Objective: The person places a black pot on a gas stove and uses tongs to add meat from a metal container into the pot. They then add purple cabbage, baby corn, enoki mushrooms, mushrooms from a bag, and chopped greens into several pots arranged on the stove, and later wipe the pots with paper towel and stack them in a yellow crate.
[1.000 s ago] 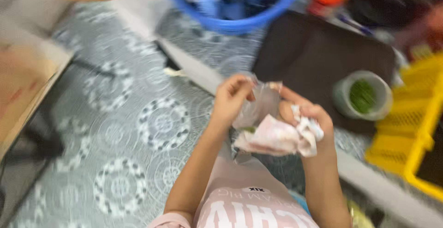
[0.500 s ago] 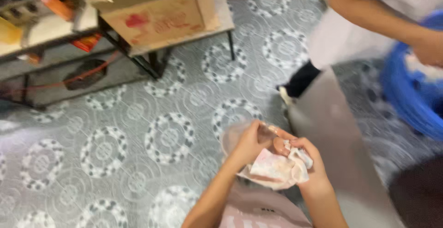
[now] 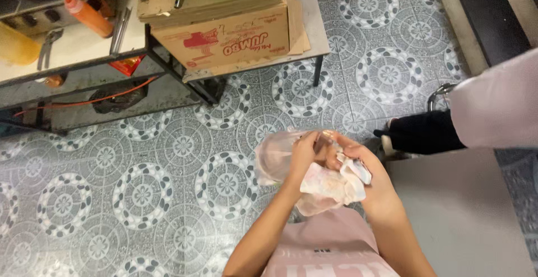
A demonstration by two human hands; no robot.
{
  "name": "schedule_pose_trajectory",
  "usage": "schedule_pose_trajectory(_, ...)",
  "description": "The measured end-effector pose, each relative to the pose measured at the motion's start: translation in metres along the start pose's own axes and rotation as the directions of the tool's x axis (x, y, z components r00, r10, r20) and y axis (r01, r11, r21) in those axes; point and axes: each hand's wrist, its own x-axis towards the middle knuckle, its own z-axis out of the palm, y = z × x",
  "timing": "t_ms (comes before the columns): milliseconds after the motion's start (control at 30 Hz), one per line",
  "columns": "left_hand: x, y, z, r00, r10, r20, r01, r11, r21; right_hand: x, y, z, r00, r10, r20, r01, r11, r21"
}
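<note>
Head view: since 1 second ago the gaze has swung from the counter to tiled floor point(image 3: 140, 193) — both hands, left hand point(image 3: 302, 156) and right hand point(image 3: 364, 176), still grip the crumpled plastic bag point(image 3: 325, 184) at chest height.

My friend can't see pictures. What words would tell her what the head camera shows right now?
Seen from above, the left hand and right hand together hold a bunch of thin clear plastic bags over a patterned grey tile floor. A cardboard box sits on a low metal table beyond, and another person's leg shows at right.
</note>
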Motion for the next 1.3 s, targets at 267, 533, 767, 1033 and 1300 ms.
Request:
schedule_pose_trajectory(267, 0.201, -0.066, -0.026, 0.997, -0.004, 0.071, 0.007, 0.999, -0.041, 0.191, -0.054, -0.033, 0.984, -0.079, -0.160, 0.060, 0.991, -0.123)
schedule_pose_trajectory(533, 0.409, -0.076, -0.009, 0.988, 0.073, 0.134, -0.040, 0.972, -0.233, 0.344, -0.132, -0.123, 0.879, -0.291, -0.378, 0.211, 0.948, -0.239)
schedule_pose_trajectory(767, 0.573, -0.138, 0.019, 0.958, 0.163, 0.235, -0.172, 0.985, 0.019, 0.418, -0.173, -0.198, 0.695, -0.296, -0.655, 0.268, 0.952, -0.146)
schedule_pose_trajectory(1033, 0.676, -0.159, 0.093, 0.882, 0.257, 0.395, -0.341, 0.927, 0.157, 0.474, -0.236, -0.216, 0.620, -0.205, -0.757, 0.274, 0.961, -0.036)
schedule_pose_trajectory(1300, 0.748, -0.156, 0.117, 0.890, 0.152, 0.429, -0.266, 0.939, 0.218, 0.543, -0.360, -0.242, 0.727, -0.086, -0.681, 0.130, 0.991, 0.013)
